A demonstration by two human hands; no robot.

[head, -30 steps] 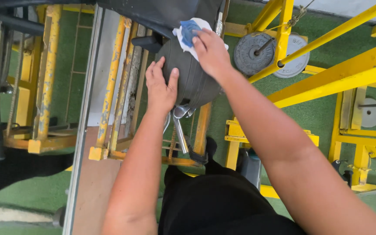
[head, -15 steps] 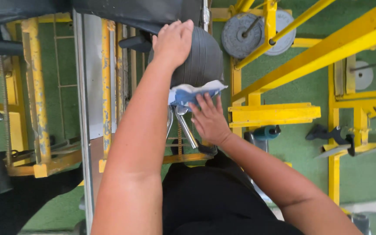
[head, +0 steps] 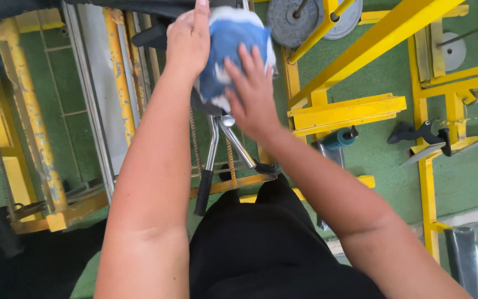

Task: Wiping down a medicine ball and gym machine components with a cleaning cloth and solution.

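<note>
Nearest: black trousers (head: 272,243) of the person, both forearms reaching forward. Right hand (head: 250,94), fingers spread flat, pressing a blue-and-white cloth (head: 230,41) against the near face of a dark padded roller (head: 203,102); no closed grasp, the palm pins the cloth. Left hand (head: 186,39) cupped over the roller's upper left side, bracing it, fingers curved on the pad rather than clenched. Roller mostly hidden under the cloth; only a dark sliver shows below. Judgement: wiping is under way on the near side; how much of the pad is already clean cannot be told. Beneath: chrome handles (head: 217,149). Beyond: yellow frame (head: 349,113), green floor (head: 471,182), grey weight plates (head: 291,22).
</note>
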